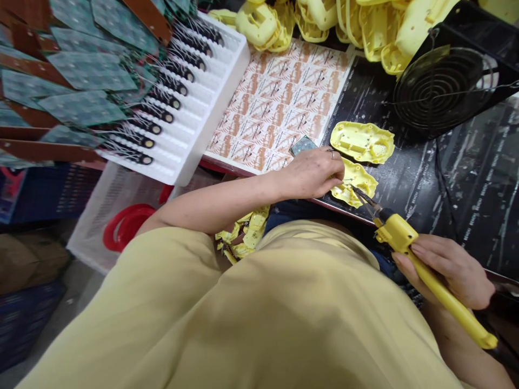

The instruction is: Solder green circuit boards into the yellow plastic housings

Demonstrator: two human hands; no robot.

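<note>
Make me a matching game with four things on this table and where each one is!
Things:
1. soldering iron
2. fan
3. white tray
4. yellow shell

Places:
A. held by the left hand
B. left of the sticker sheet
C. in the right hand
D. top right of the picture

Pairs: 1-C, 2-D, 3-B, 4-A

A label sheet lies on the tabletop. A tray sits just left of the sheet, with piled circuit boards further left. Behind the sheet is a heap of shells, and right of it, further back, a fan. Beside its near right corner the farther shell half lies behind the nearer shell half. The left hand rests on the nearer one, and the soldering iron in the right hand touches it.
</note>
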